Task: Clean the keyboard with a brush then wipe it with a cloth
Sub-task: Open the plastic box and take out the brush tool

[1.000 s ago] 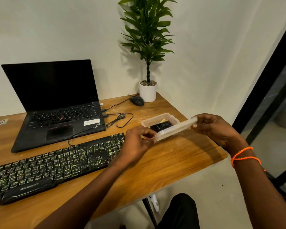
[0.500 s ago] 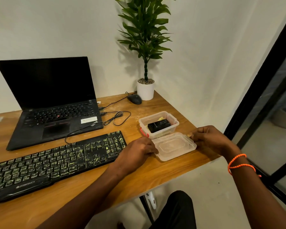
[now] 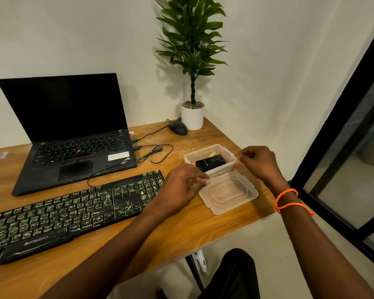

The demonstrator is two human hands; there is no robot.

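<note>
A black keyboard smeared with yellow-green grime lies at the desk's front left. To its right stands an open clear plastic box holding a black object and something yellow. The box's lid lies flat on the desk in front of it. My left hand hovers at the lid's left corner, blurred, fingers loosely curled with nothing in them. My right hand is raised beside the box's right side, fingers curled, holding nothing.
An open black laptop sits behind the keyboard, with cables trailing right. A black mouse and a potted plant stand at the back corner. The desk's right edge is close to the lid.
Both hands set the lid down flat on the desk in front of the box, then let go. My right hand rose toward the box.
</note>
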